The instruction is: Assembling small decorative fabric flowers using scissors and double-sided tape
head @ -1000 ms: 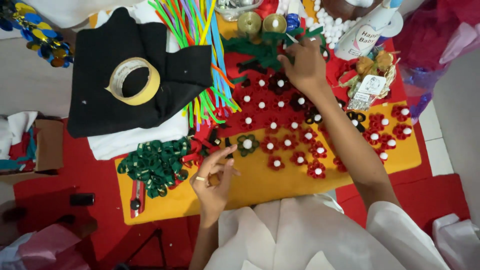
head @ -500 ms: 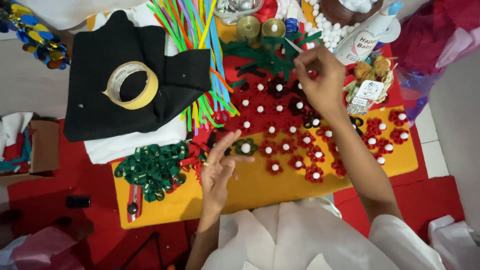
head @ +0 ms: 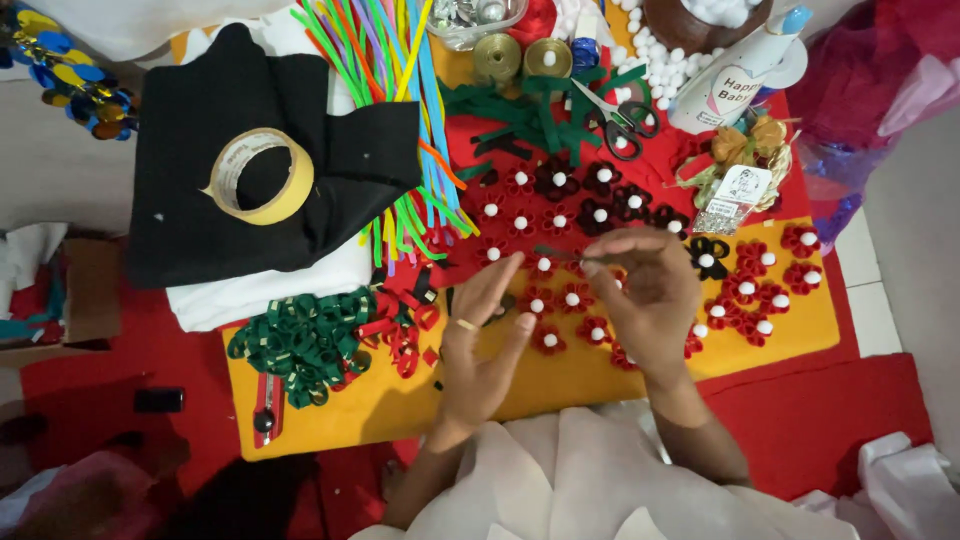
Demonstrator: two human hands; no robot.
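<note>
Felt sheets covered the floor in front of you: a red felt sheet (head: 850,400) underneath, and on it a yellow felt sheet (head: 800,320) stretching across the middle of the frame. At upper left a folded black cloth (head: 200,130) carried a tape roll (head: 258,175), and beside it lay a fan of coloured pipe cleaners (head: 400,90). Rows of red felt flowers (head: 770,275) with white centres filled the centre and right of the yellow sheet; a heap of green ribbon loops (head: 305,340) sat at lower left centre. Your right hand (head: 650,300) was closed in a pinch on a thin dark green felt strip (head: 555,253), held level just above the flowers at centre frame. Your left hand (head: 480,340) was open, fingers spread, fingertips reaching up toward the strip's free end and holding nothing. To do that handover well, you probably wanted to keep the strip flat and taut between both pinches, and lift clear of the finished flowers so none got nudged out of its row. Scissors (head: 620,115) lay near the top centre among dark green felt scraps (head: 520,110). At the top edge a brown bowl (head: 680,25) held small white balls, with more spilled beside it, and a clear tub (head: 470,20) held shiny bits too small to identify.
</note>
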